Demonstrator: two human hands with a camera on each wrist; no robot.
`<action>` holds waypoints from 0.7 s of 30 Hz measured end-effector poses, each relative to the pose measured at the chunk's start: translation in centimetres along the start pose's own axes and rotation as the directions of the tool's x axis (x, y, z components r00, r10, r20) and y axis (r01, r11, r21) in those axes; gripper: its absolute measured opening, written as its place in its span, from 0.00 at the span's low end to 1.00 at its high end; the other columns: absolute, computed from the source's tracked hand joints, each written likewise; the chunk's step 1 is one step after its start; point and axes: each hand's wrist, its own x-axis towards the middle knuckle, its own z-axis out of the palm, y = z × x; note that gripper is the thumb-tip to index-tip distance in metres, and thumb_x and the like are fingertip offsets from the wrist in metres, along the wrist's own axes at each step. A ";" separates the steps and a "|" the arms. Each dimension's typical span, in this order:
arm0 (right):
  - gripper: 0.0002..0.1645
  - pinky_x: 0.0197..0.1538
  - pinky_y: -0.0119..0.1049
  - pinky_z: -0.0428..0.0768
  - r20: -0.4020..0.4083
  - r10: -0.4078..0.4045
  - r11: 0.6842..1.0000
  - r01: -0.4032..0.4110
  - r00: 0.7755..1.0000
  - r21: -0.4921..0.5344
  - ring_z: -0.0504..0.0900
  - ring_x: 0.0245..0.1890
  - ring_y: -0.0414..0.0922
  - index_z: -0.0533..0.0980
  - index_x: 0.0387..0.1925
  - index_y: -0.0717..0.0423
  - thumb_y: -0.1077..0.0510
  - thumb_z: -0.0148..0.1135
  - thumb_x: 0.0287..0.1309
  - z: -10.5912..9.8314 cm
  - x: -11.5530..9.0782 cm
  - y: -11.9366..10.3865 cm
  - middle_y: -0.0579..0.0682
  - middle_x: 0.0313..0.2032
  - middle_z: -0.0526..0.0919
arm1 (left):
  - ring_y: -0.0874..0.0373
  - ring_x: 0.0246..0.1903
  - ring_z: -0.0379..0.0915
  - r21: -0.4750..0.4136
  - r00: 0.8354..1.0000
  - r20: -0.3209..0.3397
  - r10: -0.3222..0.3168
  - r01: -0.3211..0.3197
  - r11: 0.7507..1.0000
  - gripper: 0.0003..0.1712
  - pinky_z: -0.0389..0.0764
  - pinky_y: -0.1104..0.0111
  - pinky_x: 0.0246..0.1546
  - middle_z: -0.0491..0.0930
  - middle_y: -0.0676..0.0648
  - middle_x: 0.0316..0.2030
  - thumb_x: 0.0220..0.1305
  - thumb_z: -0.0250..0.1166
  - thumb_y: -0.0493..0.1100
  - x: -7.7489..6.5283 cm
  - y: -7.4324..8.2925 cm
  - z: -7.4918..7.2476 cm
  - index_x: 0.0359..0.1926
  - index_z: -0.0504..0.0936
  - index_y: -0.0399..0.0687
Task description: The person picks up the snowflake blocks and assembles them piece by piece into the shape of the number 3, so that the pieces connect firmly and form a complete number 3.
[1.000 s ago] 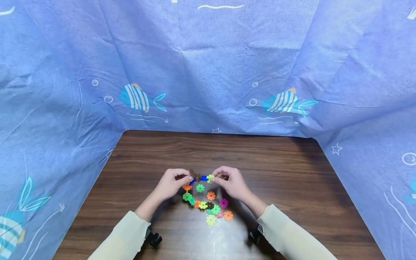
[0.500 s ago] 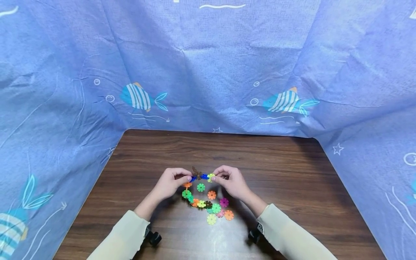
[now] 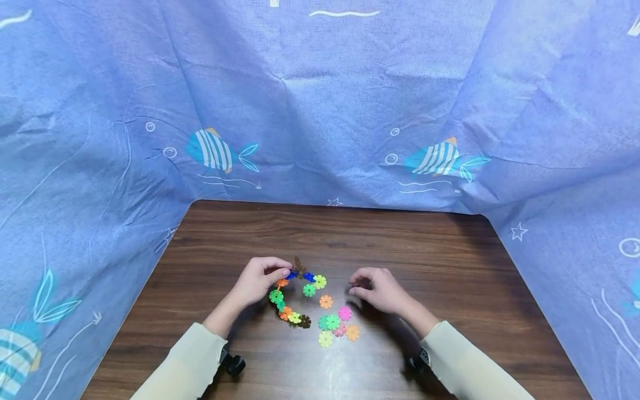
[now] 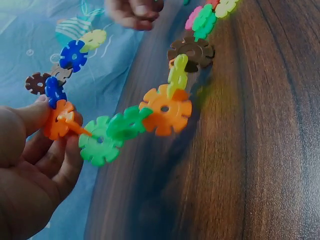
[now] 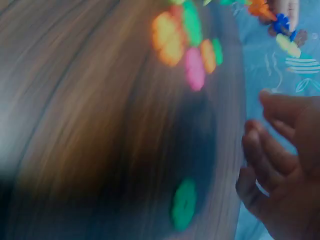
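Note:
A curved chain of notched plastic snowflake discs (image 3: pixel 276 296) hangs from my left hand (image 3: pixel 256 280). Thumb and fingers pinch it at an orange disc (image 4: pixel 61 120), beside a blue one. From there one end runs through blue and brown discs to a yellow disc (image 3: pixel 319 282); the other passes green, orange and yellow to a dark brown disc (image 4: pixel 191 54). My right hand (image 3: pixel 381 290) is off to the right, fingers loosely bent with nothing in them. In the right wrist view that same hand (image 5: pixel 280 155) appears apart from every disc.
Loose discs lie on the wooden table (image 3: pixel 425 244): a pink one (image 3: pixel 345 313), an orange one (image 3: pixel 326 301), and several others overlapping near a yellow one (image 3: pixel 325 339). A separate green disc (image 5: pixel 184 204) lies below the right hand. Blue fish-print cloth (image 3: pixel 320 111) borders the table.
My right hand has let go of the chain's yellow end and moved right. The left hand has shifted slightly left with the chain, whose brown end has swung away from the loose discs.

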 end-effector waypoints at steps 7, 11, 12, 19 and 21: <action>0.14 0.39 0.38 0.79 0.040 0.106 0.974 -0.096 0.994 -0.205 0.80 0.35 0.40 0.84 0.38 0.47 0.51 0.80 0.52 -2.9 -2.4 2.9 0.42 0.36 0.83 | 0.63 0.34 0.78 0.015 1.000 -0.001 -0.031 0.031 0.999 0.10 0.81 0.72 0.35 0.89 0.47 0.40 0.71 0.66 0.38 0.0 0.2 0.2 0.49 0.88 0.42; 0.20 0.37 0.36 0.76 0.115 0.114 0.972 -0.087 0.987 -0.218 0.77 0.34 0.40 0.84 0.39 0.48 0.50 0.84 0.44 -4.3 -3.3 3.7 0.42 0.32 0.81 | 0.62 0.32 0.76 0.025 0.999 -0.007 -0.045 0.045 0.999 0.10 0.79 0.72 0.33 0.88 0.47 0.39 0.73 0.64 0.38 0.0 0.1 0.2 0.50 0.88 0.42; 0.21 0.37 0.35 0.76 0.134 0.113 0.971 -0.081 0.984 -0.225 0.77 0.33 0.40 0.84 0.39 0.48 0.50 0.85 0.43 -4.4 -3.5 3.7 0.42 0.32 0.80 | 0.62 0.32 0.76 0.022 0.999 -0.009 -0.044 0.044 0.999 0.11 0.79 0.71 0.32 0.87 0.46 0.39 0.73 0.64 0.38 0.0 0.0 0.2 0.50 0.87 0.41; 0.17 0.34 0.34 0.74 0.150 0.145 0.955 -0.098 0.978 -0.280 0.73 0.30 0.36 0.84 0.37 0.46 0.54 0.83 0.46 -3.9 -4.1 3.9 0.41 0.31 0.79 | 0.58 0.34 0.81 -0.071 0.997 0.004 -0.077 0.077 0.994 0.12 0.82 0.69 0.35 0.86 0.39 0.41 0.76 0.59 0.36 -0.1 -0.4 0.5 0.53 0.84 0.35; 0.16 0.34 0.34 0.75 0.138 0.151 0.954 -0.108 0.979 -0.280 0.74 0.30 0.36 0.84 0.36 0.46 0.55 0.83 0.45 -3.8 -4.0 3.9 0.41 0.30 0.79 | 0.51 0.36 0.84 -0.125 0.995 0.014 -0.101 0.102 0.987 0.13 0.86 0.65 0.39 0.85 0.36 0.44 0.78 0.56 0.36 -0.2 -0.4 0.7 0.54 0.82 0.32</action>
